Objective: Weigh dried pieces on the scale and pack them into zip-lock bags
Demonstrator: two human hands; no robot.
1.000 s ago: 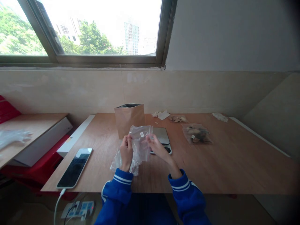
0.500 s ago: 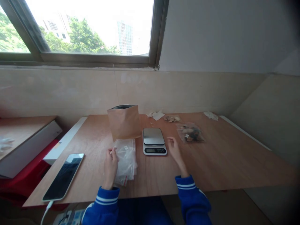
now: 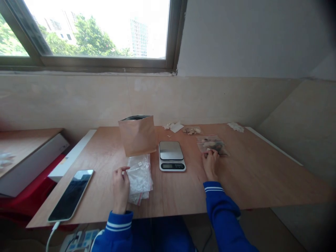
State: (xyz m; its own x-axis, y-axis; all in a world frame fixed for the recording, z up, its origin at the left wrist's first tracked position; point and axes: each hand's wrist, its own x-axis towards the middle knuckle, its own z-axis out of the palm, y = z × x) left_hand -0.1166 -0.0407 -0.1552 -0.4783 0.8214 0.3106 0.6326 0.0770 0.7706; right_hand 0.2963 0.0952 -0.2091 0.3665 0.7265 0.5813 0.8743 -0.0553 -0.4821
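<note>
My right hand point(image 3: 210, 163) reaches to a clear zip bag point(image 3: 211, 140) with dark and pale pieces inside, right of the scale. Its fingertips are pinched at the bag's near edge and cover part of it. My left hand point(image 3: 121, 187) rests at the left edge of a stack of clear plastic zip bags point(image 3: 140, 175), its fingers loosely bent and apart, nothing visibly held. Between the hands sits a white kitchen scale point(image 3: 172, 156) with a bare metal plate. Behind the plastic bags a brown stand-up pouch point(image 3: 137, 136) stands upright, its top gaping.
A phone point(image 3: 70, 196) with a white cable point(image 3: 52, 231) lies at the table's left. Along the back are white scraps point(image 3: 176, 126) and a small bag of pale pieces point(image 3: 191, 130). Another white scrap point(image 3: 235, 127) lies at the far right. A window point(image 3: 105, 35) is above.
My right hand has moved right and away from the scale onto the filled zip bag. My left hand has shifted slightly left, its fingers loosened at the plastic bags' edge.
</note>
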